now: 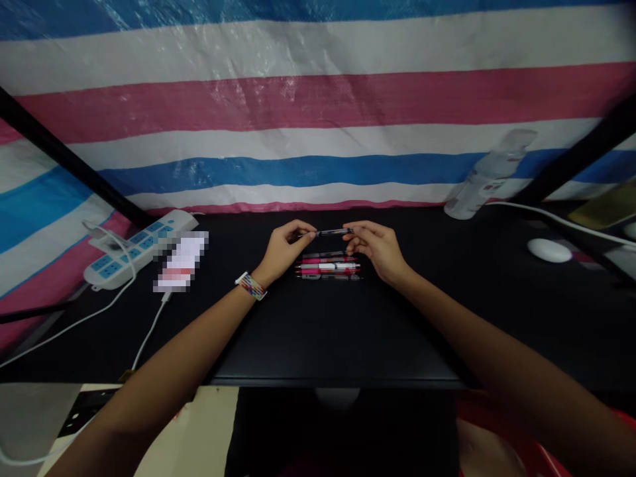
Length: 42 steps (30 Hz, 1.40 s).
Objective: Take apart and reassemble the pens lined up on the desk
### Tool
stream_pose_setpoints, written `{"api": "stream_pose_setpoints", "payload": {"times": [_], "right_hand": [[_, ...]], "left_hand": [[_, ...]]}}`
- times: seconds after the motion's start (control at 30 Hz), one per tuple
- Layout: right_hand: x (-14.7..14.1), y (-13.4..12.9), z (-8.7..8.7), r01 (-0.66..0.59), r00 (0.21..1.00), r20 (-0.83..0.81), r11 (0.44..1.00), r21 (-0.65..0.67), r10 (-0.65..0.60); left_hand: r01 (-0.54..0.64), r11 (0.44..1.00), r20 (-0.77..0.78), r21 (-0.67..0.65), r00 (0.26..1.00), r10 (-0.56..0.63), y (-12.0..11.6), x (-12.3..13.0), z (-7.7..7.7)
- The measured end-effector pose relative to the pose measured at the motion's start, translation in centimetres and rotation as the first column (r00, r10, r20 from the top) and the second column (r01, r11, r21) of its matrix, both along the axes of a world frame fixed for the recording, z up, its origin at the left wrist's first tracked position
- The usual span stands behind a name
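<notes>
A dark, slim pen (332, 232) lies level between my two hands, just beyond a row of other pens. My left hand (287, 246) pinches its left end between thumb and fingers, and a woven multicoloured band circles that wrist. At the pen's right end, my right hand (377, 246) grips it with the fingertips. Nearer to me, several pens (328, 267) lie side by side on the black table, some pink or red, one white, others dark or clear. The fingers of my right hand hang close to the right ends of this row.
On the left are a white power strip (112, 265) with cables and a phone (181, 258) plugged into a cord. A clear bottle (489, 175) stands at the back right, near a white mouse (549, 250). Striped sheeting (298, 99) hangs behind the black table (338, 344).
</notes>
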State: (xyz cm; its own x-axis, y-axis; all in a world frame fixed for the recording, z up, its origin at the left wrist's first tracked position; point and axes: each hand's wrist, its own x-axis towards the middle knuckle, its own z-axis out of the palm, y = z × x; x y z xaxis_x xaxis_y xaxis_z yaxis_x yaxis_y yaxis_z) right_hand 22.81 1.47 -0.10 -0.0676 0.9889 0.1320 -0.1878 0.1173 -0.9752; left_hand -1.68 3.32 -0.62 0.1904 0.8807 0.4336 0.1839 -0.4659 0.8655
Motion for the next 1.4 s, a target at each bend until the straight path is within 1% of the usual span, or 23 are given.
{"api": "stream_pose_setpoints", "payload": {"times": [0.1, 0.2, 0.3, 0.43, 0.6, 0.7, 0.87, 1.23, 1.4], "right_hand": [[0.4, 0.4, -0.5, 0.053, 0.969, 0.230, 0.988, 0.145, -0.086], [0.7, 0.5, -0.6, 0.052, 0.881, 0.440, 0.961, 0.272, -0.172], [0.9, 0.3, -0.4, 0.011, 0.796, 0.568, 0.941, 0.337, -0.212], [0.9, 0.1, -0.2, -0.031, 0.711, 0.664, 0.933, 0.359, -0.232], [0.9, -0.1, -0.3, -0.130, 0.639, 0.738, 0.914, 0.384, -0.219], [0.8, -0.2, -0.3, -0.159, 0.617, 0.754, 0.903, 0.400, -0.226], [0.8, -0.3, -0.2, -0.169, 0.605, 0.763, 0.899, 0.404, -0.229], [0.7, -0.4, -0.3, -0.164, 0.596, 0.771, 0.906, 0.391, -0.225], [0.6, -0.4, -0.4, -0.157, 0.595, 0.767, 0.901, 0.404, -0.240]], "left_hand": [[0.001, 1.000, -0.054, 0.009, 0.999, -0.001, -0.1, 0.1, 0.1], [-0.004, 0.998, -0.145, 0.055, 0.989, 0.012, -0.3, 0.1, 0.4], [0.003, 0.995, -0.239, 0.096, 0.971, 0.020, -0.5, 0.2, 0.6], [0.024, 0.995, -0.325, 0.097, 0.946, 0.009, -0.6, 0.2, 0.7], [0.040, 0.994, -0.405, 0.098, 0.914, 0.003, -0.6, 0.2, 0.7], [0.056, 0.994, -0.460, 0.098, 0.888, -0.005, -0.7, 0.3, 0.9], [0.072, 0.991, -0.483, 0.117, 0.876, -0.007, -0.6, 0.4, 1.0], [0.064, 0.989, -0.509, 0.130, 0.861, 0.011, -0.4, 0.3, 0.6], [0.066, 0.987, -0.504, 0.145, 0.864, 0.016, -0.3, 0.3, 0.4]]}}
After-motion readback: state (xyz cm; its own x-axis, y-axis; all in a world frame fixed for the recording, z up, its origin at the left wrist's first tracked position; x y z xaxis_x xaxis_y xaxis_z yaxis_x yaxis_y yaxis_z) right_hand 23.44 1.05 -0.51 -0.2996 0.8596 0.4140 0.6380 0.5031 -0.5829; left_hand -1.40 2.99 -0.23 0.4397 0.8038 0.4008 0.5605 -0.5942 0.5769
